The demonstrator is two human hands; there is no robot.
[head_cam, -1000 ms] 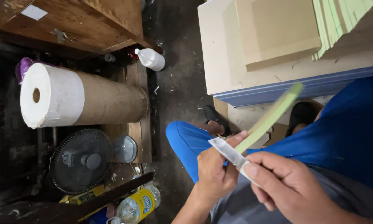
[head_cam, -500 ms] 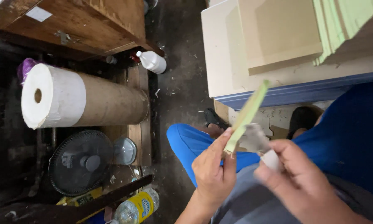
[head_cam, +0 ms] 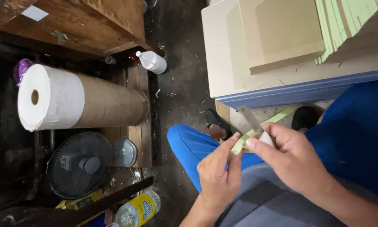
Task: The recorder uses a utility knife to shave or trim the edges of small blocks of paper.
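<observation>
At lower centre of the frame, a pale green strip [head_cam: 264,125] is pinched by the left hand [head_cam: 217,176] to steady it, while a flat grey blade [head_cam: 251,120] is gripped in the right hand [head_cam: 292,162] and laid across it.

Even soft light, dim shadowed floor at left; hands slightly motion-blurred, edges stretched

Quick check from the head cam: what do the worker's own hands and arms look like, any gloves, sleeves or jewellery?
Both are bare. The left hand and right hand wear no gloves, and no rings or watch show. The forearms in view are uncovered, with no sleeve reaching the wrists. Nails are short and plain.
</observation>
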